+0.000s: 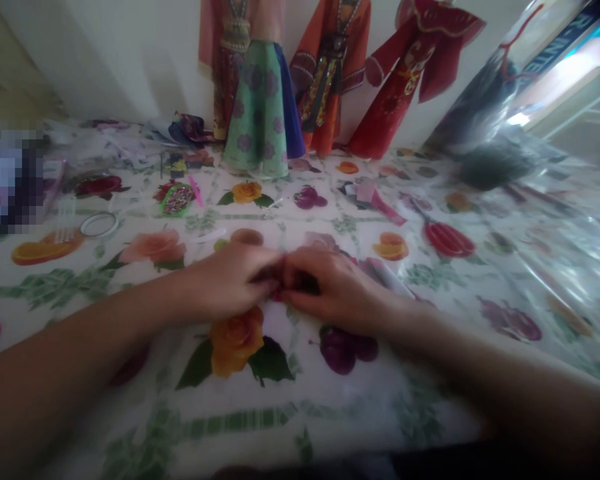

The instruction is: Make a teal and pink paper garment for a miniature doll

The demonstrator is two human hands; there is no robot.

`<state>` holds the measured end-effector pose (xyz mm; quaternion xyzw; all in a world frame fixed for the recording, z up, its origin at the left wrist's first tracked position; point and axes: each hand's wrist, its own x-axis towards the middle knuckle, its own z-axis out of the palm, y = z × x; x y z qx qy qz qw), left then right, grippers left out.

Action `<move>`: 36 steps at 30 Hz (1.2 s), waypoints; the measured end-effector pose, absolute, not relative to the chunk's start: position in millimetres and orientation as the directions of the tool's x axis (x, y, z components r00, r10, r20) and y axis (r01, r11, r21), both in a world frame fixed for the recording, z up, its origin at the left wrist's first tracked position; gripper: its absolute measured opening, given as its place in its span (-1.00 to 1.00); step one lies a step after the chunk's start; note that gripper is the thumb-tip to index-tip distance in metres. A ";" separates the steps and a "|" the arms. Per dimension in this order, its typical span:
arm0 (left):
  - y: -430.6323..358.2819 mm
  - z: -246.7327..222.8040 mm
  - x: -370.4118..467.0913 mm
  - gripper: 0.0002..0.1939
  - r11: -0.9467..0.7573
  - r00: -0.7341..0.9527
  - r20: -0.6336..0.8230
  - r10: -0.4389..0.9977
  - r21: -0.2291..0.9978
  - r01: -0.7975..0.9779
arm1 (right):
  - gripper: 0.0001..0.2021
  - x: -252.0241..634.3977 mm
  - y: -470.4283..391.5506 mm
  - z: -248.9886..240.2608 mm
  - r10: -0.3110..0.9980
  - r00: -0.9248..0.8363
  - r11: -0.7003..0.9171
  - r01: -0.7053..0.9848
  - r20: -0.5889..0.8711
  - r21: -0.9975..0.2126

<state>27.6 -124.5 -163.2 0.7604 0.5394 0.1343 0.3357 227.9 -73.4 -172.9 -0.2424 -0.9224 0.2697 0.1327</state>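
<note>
Over the middle of the table, my left hand (pixel 233 281) and my right hand (pixel 337 288) meet fingertip to fingertip. Both are closed in a pinch. A small pinkish-red piece (pixel 278 294) shows between the fingertips; most of it is hidden and its kind is not clear. Just behind my right wrist lies a pale, flat strip (pixel 390 277), partly covered by the hand. Scissors with red handles (pixel 449 239) rest farther right, apart from my hand.
Doll-sized garments stand at the back: a green skirt (pixel 257 110), an orange robe (pixel 333 87) and a red dress (pixel 397 100). A green tray of beads (pixel 177 199), a pink pen (pixel 197 191), a tape ring (pixel 99 225) and pink scraps (pixel 386 205) lie on the flowered tablecloth (pixel 260 443).
</note>
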 end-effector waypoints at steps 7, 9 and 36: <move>-124.2 -162.0 24.7 -0.88 -0.205 0.385 -0.159 0.909 0.634 0.745 | -0.84 227.7 -72.4 -173.1 0.534 -0.840 0.710 0.385 0.094 -0.589; -124.5 -161.5 25.4 -0.90 -0.185 0.371 -0.172 0.913 0.637 0.749 | -0.82 227.8 -71.8 -173.2 0.531 -0.842 0.709 0.382 0.093 -0.593; -125.4 -158.4 28.3 -0.87 -0.174 0.387 -0.185 0.904 0.665 0.726 | -0.91 235.8 -67.5 -162.2 0.531 -0.842 0.689 0.366 0.093 -0.625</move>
